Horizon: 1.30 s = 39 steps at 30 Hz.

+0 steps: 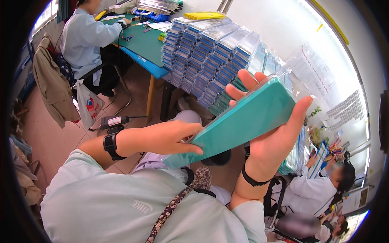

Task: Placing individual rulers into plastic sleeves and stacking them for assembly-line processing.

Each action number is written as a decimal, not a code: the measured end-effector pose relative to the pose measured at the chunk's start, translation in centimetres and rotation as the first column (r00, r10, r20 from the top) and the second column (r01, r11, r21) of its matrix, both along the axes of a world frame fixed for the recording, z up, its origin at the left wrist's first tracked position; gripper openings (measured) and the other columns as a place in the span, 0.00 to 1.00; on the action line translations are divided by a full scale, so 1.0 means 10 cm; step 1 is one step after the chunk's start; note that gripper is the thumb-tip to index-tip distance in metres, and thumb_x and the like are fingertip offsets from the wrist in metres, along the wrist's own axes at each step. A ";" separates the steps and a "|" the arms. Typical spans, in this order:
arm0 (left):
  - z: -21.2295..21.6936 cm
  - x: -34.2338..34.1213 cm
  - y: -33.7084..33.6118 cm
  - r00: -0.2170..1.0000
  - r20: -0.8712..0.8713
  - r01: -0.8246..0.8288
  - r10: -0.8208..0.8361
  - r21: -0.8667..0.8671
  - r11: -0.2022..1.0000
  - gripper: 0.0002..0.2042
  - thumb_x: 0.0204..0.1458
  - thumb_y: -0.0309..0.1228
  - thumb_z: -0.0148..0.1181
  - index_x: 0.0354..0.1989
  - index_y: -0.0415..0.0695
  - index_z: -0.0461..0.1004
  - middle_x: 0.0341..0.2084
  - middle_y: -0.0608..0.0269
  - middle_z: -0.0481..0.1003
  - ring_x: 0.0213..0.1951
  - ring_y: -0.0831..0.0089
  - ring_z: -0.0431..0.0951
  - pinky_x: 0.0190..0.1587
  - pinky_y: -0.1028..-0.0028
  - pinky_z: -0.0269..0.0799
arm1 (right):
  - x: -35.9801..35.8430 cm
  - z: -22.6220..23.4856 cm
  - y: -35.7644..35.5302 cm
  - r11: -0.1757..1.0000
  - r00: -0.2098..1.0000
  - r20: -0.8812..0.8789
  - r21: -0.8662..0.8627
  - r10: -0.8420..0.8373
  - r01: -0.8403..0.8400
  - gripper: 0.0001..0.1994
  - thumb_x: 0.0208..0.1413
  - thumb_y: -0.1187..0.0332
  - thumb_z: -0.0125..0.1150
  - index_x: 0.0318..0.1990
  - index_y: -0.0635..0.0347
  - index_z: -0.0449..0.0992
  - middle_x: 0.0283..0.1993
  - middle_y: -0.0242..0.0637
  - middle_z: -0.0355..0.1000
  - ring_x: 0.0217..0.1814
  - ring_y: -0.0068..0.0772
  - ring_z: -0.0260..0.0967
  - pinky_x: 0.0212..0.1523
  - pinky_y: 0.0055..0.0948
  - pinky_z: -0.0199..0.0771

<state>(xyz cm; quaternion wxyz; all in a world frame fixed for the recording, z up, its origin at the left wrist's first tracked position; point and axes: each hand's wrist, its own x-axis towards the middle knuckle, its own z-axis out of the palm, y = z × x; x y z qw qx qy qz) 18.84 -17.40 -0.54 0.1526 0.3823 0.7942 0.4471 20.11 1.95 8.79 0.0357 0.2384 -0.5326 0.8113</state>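
The teal flat case (243, 117) is a long, slim rectangular box with a smooth matte face and a clear plastic layer along its upper edge. It is tilted, upper end to the right and lower end to the left, held up in the air in front of stacked clear cases.

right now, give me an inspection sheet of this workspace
surface: green-topped table with blue edge, behind the stacks
job's things: teal flat case, tilted, in a clear sleeve
clutter: stacks of clear flat packs; yellow tray on top
hands: left hand grips the case's lower end; right hand cradles it from beneath, fingers over the top edge
cables: thin cord from a small device by the left wrist
surroundings: seated person in a light blue shirt; jacket on a chair; another person lower right
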 end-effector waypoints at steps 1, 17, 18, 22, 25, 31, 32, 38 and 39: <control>-0.01 0.00 -0.01 1.000 -0.003 -0.003 0.003 0.001 1.000 0.21 0.53 0.44 0.58 0.45 0.39 0.66 0.29 0.53 0.72 0.32 0.61 0.74 0.35 0.67 0.68 | 0.00 0.00 -0.01 0.998 0.997 -0.024 -0.005 0.068 -0.068 0.38 0.56 0.36 0.36 0.50 0.67 0.69 0.51 0.52 0.69 0.49 0.54 0.70 0.45 0.40 0.72; 0.49 0.01 -0.18 0.862 -0.487 0.036 0.142 0.337 0.941 0.31 0.49 0.46 0.62 0.51 0.36 0.58 0.43 0.48 0.66 0.43 0.57 0.69 0.45 0.66 0.67 | 0.08 0.28 -0.45 0.968 0.985 -0.168 0.243 -0.026 0.067 0.23 0.53 0.57 0.40 0.39 0.72 0.72 0.38 0.57 0.75 0.42 0.47 0.74 0.46 0.36 0.72; 0.54 -0.02 -0.19 0.748 -0.594 -0.014 0.295 0.430 0.903 0.32 0.47 0.46 0.63 0.52 0.37 0.57 0.46 0.48 0.64 0.45 0.58 0.67 0.48 0.64 0.65 | 0.03 0.29 -0.43 0.967 0.963 -0.271 0.244 -0.007 0.075 0.22 0.54 0.59 0.42 0.39 0.74 0.73 0.38 0.55 0.75 0.42 0.44 0.75 0.45 0.34 0.73; 0.78 -0.05 -0.13 0.329 -0.667 -0.071 0.669 0.689 0.722 0.34 0.45 0.47 0.65 0.54 0.37 0.59 0.55 0.46 0.56 0.56 0.59 0.59 0.57 0.62 0.55 | -0.04 0.33 -0.51 0.992 0.953 -0.295 0.088 -0.062 0.092 0.20 0.56 0.63 0.43 0.38 0.75 0.74 0.36 0.51 0.75 0.38 0.40 0.76 0.39 0.30 0.75; 1.06 -0.01 -0.17 0.002 -0.735 0.025 0.678 0.677 0.735 0.31 0.46 0.40 0.64 0.54 0.39 0.59 0.52 0.49 0.61 0.55 0.61 0.59 0.55 0.65 0.56 | -0.13 0.31 -0.58 0.977 0.896 -0.394 -0.020 -0.203 0.212 0.21 0.58 0.61 0.40 0.37 0.74 0.74 0.34 0.50 0.75 0.36 0.40 0.76 0.36 0.30 0.76; 1.38 0.03 -0.18 -0.409 -0.822 -0.211 0.397 0.508 0.835 0.23 0.51 0.36 0.59 0.52 0.41 0.60 0.41 0.56 0.66 0.43 0.71 0.64 0.44 0.73 0.61 | -0.20 0.27 -0.61 0.942 0.890 -0.346 -0.259 -0.297 0.214 0.24 0.61 0.59 0.36 0.37 0.74 0.73 0.38 0.52 0.74 0.38 0.40 0.74 0.36 0.32 0.76; 1.40 0.02 -0.17 -0.420 -0.817 -0.207 0.396 0.511 0.834 0.23 0.51 0.36 0.59 0.52 0.41 0.59 0.40 0.57 0.66 0.43 0.71 0.64 0.43 0.72 0.61 | -0.19 0.26 -0.61 0.932 0.900 -0.353 -0.336 -0.256 0.133 0.23 0.61 0.60 0.36 0.38 0.75 0.72 0.39 0.52 0.74 0.40 0.39 0.73 0.38 0.33 0.76; 1.42 -0.02 -0.09 -0.426 -0.805 -0.173 0.414 0.521 0.836 0.22 0.53 0.34 0.56 0.54 0.43 0.58 0.36 0.59 0.64 0.38 0.72 0.63 0.39 0.72 0.60 | -0.07 0.22 -0.71 0.834 0.713 -0.433 -0.285 -0.552 0.472 0.19 0.62 0.64 0.38 0.40 0.75 0.71 0.37 0.47 0.74 0.42 0.32 0.71 0.40 0.29 0.73; 1.42 -0.03 -0.06 -0.420 -0.805 -0.162 0.420 0.522 0.837 0.21 0.53 0.33 0.56 0.54 0.44 0.58 0.36 0.59 0.64 0.38 0.72 0.62 0.39 0.72 0.60 | -0.10 0.21 -0.70 0.830 0.710 -0.429 -0.285 -0.558 0.479 0.19 0.62 0.64 0.38 0.40 0.75 0.71 0.37 0.47 0.74 0.42 0.32 0.71 0.40 0.29 0.73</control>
